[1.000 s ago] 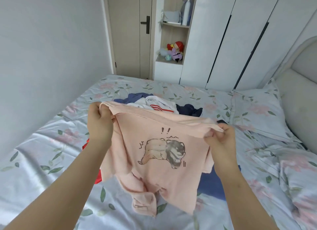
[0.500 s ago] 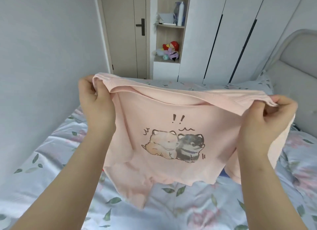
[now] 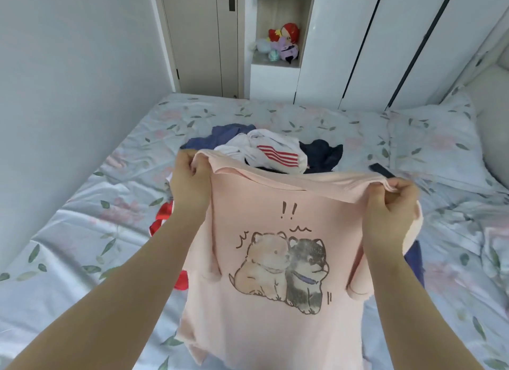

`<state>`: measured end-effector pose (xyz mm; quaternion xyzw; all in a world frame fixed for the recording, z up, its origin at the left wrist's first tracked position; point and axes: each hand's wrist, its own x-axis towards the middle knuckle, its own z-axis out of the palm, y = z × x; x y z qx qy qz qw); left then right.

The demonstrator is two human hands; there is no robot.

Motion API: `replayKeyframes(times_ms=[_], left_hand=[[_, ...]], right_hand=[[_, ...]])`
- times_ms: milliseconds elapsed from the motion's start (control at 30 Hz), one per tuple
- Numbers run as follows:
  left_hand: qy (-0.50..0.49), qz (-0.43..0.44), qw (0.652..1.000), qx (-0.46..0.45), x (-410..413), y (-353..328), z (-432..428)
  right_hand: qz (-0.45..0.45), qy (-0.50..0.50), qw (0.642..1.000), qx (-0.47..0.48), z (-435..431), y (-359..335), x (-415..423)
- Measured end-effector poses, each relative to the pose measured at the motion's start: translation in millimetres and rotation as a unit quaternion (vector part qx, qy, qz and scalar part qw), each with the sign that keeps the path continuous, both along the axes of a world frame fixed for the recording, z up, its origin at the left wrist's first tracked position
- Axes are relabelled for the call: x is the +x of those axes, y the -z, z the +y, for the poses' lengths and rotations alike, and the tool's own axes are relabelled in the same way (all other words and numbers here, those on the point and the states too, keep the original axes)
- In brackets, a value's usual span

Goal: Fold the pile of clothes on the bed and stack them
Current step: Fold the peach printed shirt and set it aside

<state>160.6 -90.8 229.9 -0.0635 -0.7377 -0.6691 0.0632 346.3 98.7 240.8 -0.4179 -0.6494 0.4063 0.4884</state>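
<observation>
A pink T-shirt (image 3: 259,328) with a print of two puppies hangs spread out in front of me above the bed (image 3: 82,245). My left hand (image 3: 190,182) grips its upper left corner and my right hand (image 3: 391,204) pinches its upper right corner. Behind it lies the pile of clothes (image 3: 275,152): a white garment with red stripes on top, blue and dark navy pieces around it. A red garment (image 3: 161,221) shows by my left forearm and a blue one (image 3: 413,262) peeks out behind my right arm.
A pillow (image 3: 435,146) and a padded headboard (image 3: 493,121) are at the right. A dark flat object (image 3: 381,170) lies near the pillow. A wall runs along the left; a door (image 3: 203,39), a toy shelf (image 3: 281,44) and wardrobes stand beyond the bed.
The shirt was lifted and pulled wide, then lowered again. It now hangs fuller and flatter, and the clothes pile behind it is back in sight.
</observation>
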Motion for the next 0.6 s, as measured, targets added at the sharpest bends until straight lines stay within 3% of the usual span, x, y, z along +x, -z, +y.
replayKeyframes(times_ms=[167, 367, 600], left_hand=[[0.01, -0.074, 0.983, -0.17, -68.9, 81.0, 57.2], [0.03, -0.129, 0.924, -0.359, -145.1, 173.6, 119.7], [0.081, -0.137, 0.875, -0.457, -205.1, 253.5, 190.4]], right_hand=[[-0.113, 0.029, 0.991, -0.064, 69.8, 78.9, -60.5], [-0.219, 0.0, 0.961, -0.169, 160.4, 180.5, -129.4], [-0.274, -0.01, 0.927, -0.255, 236.4, 278.0, -193.0]])
